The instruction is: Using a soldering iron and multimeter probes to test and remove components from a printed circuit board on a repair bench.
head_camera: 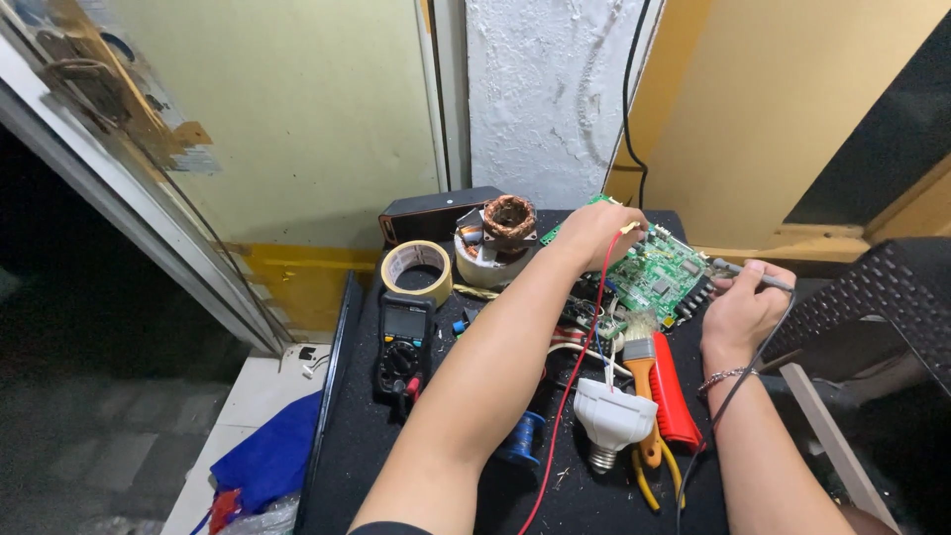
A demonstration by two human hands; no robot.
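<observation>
**Two probes on a green board**

Nearest to us, on the black felt-covered table, lies a white plastic lamp socket with a metal screw base, and just beside it a paintbrush with an orange wooden handle and a red-handled tool lying side by side. A small blue spool sits partly under our left forearm. Further left rests a black handheld multimeter with a dark screen and a dial.

Our right hand is closed around a slim grey probe with a black lead trailing back toward us along the wrist; its tip points at the right edge of the green printed circuit board. Our left hand reaches across to the far side of the same board, fingers pinched on the tip of a red lead — the probe body itself is too hidden to make out. The two hands are well apart, one at each end of the board, which lies flat near the back right of the table.

Beyond it stand a roll of beige masking tape, a copper-wound coil on a white round base and a long black box, all against the wall.
</observation>
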